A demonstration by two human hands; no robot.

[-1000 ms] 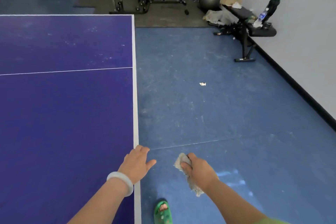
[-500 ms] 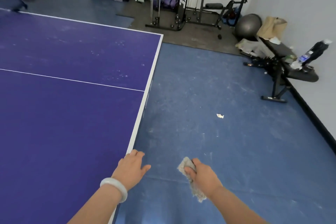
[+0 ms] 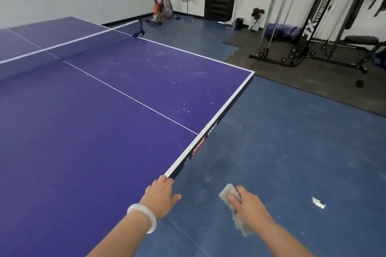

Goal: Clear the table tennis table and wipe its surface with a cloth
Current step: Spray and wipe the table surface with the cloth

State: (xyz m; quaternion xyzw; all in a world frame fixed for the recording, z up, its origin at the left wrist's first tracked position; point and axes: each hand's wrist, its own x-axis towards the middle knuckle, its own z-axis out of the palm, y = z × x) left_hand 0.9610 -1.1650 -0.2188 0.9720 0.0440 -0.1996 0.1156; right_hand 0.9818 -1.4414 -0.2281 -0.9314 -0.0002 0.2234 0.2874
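Head view: the left hand [image 3: 160, 197] rests on the end edge of the table tennis table [image 3: 83, 131], fingers loosely extended, thumb spread, holding nothing. The right hand [image 3: 249, 204] is off the table, above the floor [image 3: 282, 142], with its fingers curled around a grey cloth [image 3: 229, 191]. The cloth's loose end hangs below the palm. A paper scrap [image 3: 318, 203] lies on the floor to the right of the cloth.

JX FITNESS on cable machine upright [image 3: 313, 25]; logos on table edge [image 3: 198, 146] too blurred to read.
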